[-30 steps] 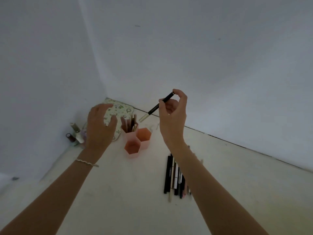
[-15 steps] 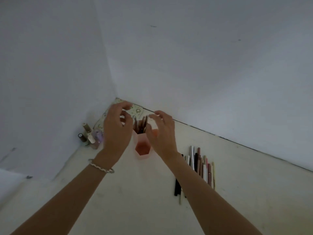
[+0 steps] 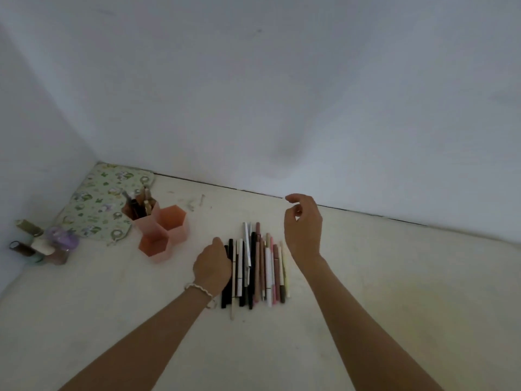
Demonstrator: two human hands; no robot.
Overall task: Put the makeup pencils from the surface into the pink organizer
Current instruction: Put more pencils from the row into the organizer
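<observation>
A pile of makeup pencils (image 3: 256, 266), black, white, pink and brown, lies side by side on the pale surface. The pink organizer (image 3: 172, 235), three hexagonal cells, stands to their left. Its back-left cell holds several pencils (image 3: 138, 206); the other two cells look empty. My left hand (image 3: 211, 266) rests at the pile's left edge, its curled fingers down on the outermost black pencils. The fingertips are hidden, so a grip cannot be judged. My right hand (image 3: 303, 230) hovers above the pile's far right end, fingers loosely apart and holding nothing.
A floral pouch (image 3: 95, 204) lies in the corner behind the organizer. Small bottles (image 3: 42, 245) cluster at the far left against the wall. White walls (image 3: 282, 94) close the surface at the back and left.
The black pencil my right hand held a second ago is gone from it. Both hands have moved from the organizer to the pencil pile, and the view has tilted down.
</observation>
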